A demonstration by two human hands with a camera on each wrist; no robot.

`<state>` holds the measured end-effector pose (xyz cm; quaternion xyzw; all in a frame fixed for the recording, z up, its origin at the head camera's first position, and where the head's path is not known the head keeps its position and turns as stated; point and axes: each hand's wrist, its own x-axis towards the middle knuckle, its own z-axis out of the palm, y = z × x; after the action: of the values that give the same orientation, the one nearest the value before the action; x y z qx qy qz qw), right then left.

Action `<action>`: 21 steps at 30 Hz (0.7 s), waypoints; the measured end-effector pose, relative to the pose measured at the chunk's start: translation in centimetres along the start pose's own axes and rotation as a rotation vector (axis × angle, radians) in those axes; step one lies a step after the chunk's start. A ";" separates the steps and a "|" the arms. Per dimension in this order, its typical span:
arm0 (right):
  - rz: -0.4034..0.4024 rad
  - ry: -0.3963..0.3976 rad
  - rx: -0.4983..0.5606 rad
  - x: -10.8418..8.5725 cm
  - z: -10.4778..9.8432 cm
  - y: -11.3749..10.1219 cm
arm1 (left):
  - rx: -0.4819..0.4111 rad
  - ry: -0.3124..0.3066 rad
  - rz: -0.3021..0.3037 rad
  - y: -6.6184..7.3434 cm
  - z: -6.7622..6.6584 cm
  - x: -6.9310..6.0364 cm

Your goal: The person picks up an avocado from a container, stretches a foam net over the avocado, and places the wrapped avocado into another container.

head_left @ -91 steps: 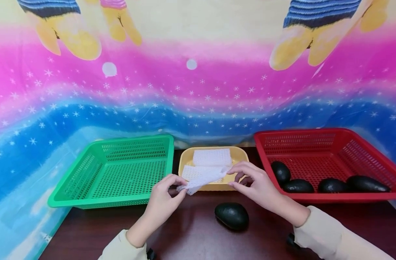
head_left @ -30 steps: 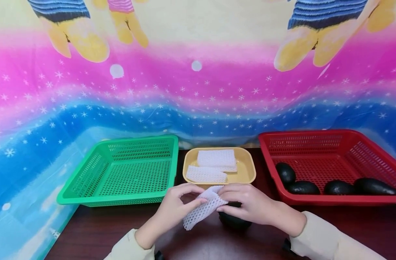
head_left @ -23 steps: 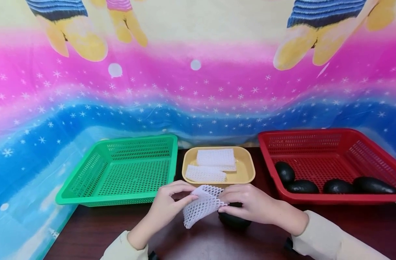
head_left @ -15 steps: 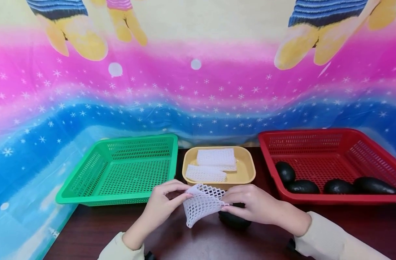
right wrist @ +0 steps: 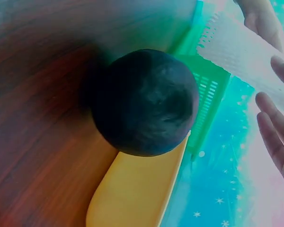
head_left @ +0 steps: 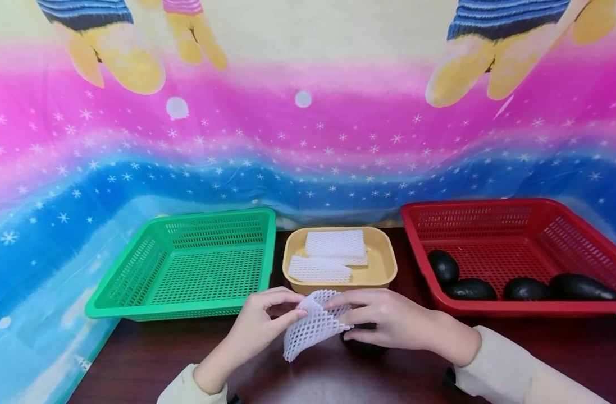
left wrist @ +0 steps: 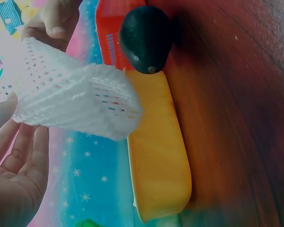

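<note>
A white foam net sleeve (head_left: 315,325) is held up over the table, partly spread. My left hand (head_left: 259,325) pinches its left edge between thumb and fingers. My right hand (head_left: 388,317) is at the sleeve's right end, its fingers extended against the netting and the thumb apart from them. On the table below the right hand lies a dark green avocado (right wrist: 144,104), mostly covered by that hand in the head view. The left wrist view shows the avocado (left wrist: 146,40) beyond the sleeve (left wrist: 80,94).
Behind the hands stands a yellow tray (head_left: 380,272) with more folded foam sleeves (head_left: 335,245) in it. A green basket (head_left: 178,311) is on the left. On the right, a red basket (head_left: 489,307) holds several dark avocados (head_left: 471,289). A printed cloth (head_left: 308,146) hangs behind.
Both hands have brought the sleeve from over the tray's front towards me and opened it out. Just now the right hand's pinch on its edge has loosened and its fingers have shifted left over the netting.
</note>
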<state>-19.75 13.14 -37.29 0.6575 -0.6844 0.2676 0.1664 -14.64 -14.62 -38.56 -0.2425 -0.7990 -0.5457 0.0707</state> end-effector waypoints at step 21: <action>-0.043 0.122 -0.097 0.6 1.1 0.5 | -0.089 0.015 -0.188 -0.2 -0.7 0.0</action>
<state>-20.12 12.05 -37.90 0.6457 -0.6707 0.2704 0.2452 -14.87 -15.34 -38.45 -0.1656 -0.7927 -0.5865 0.0142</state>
